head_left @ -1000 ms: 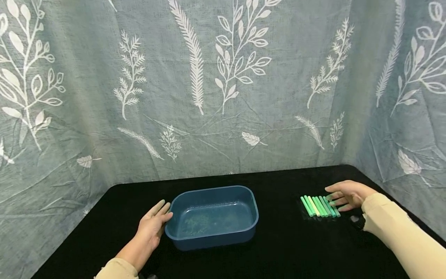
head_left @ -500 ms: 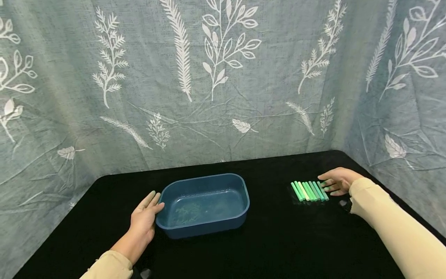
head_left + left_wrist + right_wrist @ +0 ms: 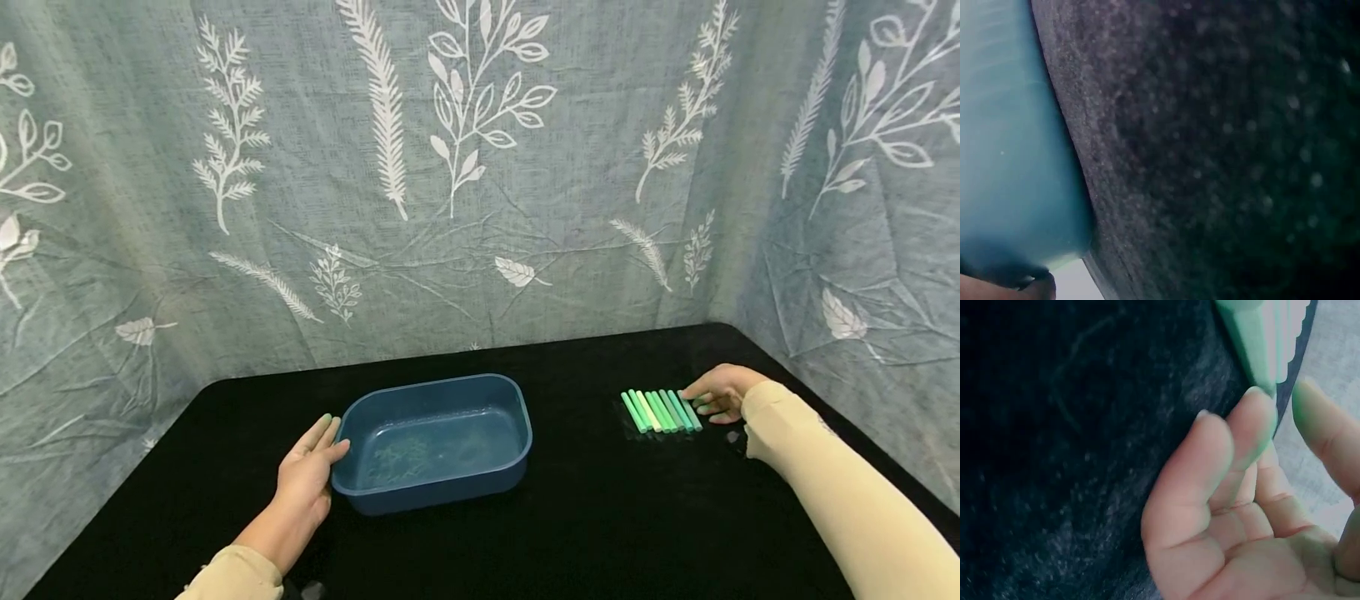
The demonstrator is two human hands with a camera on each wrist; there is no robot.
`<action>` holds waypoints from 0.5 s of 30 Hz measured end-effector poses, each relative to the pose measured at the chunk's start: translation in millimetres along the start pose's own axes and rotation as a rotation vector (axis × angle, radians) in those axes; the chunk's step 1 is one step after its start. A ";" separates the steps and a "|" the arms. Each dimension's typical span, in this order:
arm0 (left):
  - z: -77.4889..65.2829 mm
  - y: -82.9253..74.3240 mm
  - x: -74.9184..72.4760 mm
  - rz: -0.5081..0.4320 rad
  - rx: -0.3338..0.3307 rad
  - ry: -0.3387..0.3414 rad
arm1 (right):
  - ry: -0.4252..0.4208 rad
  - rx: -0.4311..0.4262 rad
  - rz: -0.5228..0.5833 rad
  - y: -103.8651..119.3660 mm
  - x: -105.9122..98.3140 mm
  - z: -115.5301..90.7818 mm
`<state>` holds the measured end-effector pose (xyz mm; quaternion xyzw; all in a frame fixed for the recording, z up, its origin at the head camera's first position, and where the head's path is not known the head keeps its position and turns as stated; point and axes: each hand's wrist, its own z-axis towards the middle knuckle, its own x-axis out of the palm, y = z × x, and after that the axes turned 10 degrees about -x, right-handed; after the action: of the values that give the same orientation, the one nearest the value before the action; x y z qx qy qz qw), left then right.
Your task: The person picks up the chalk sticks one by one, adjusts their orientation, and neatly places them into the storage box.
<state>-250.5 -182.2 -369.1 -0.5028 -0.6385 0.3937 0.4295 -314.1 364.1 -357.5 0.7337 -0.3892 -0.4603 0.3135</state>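
A blue plastic basin (image 3: 435, 493) sits left of the middle of the table, with pale green dust on its floor. My left hand (image 3: 303, 475) rests against the basin's left side, fingers extended and thumb at the rim. To the right, several green and yellow chalk sticks (image 3: 660, 411) lie in a close row. My right hand (image 3: 720, 392) is at the row's right end, its fingers bent. The right wrist view has a fingertip (image 3: 1254, 419) at the end of the nearest green stick, with the thumb (image 3: 1319, 425) apart from it. Green dust marks these fingers.
The chalk row lies on a thin, shiny dark sheet (image 3: 630, 429) on the black tabletop (image 3: 570, 517). Grey-green curtains (image 3: 480, 275) with white leaf prints hang behind the table and along both sides.
My head view has shifted, so everything sits further left and higher. My right hand has come in closer to the right end of the chalk row. The left hand stays at the basin.
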 end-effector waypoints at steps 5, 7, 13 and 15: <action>1.4 -0.1 -0.8 -0.022 -0.005 0.024 | -0.004 0.006 -0.027 2.4 -0.1 1.4; 1.6 0.3 -1.4 -0.020 -0.007 0.040 | -0.009 0.002 -0.048 3.1 1.0 0.9; -2.3 4.3 -10.3 -0.016 -0.007 0.062 | -0.032 -0.005 -0.079 5.4 15.7 0.5; -3.0 4.5 -11.5 -0.021 -0.008 0.064 | -0.042 -0.003 -0.085 4.9 17.8 0.9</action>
<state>-244.8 -192.5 -374.1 -0.5100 -0.6313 0.3703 0.4518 -311.5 346.2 -361.5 0.7392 -0.3636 -0.4891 0.2867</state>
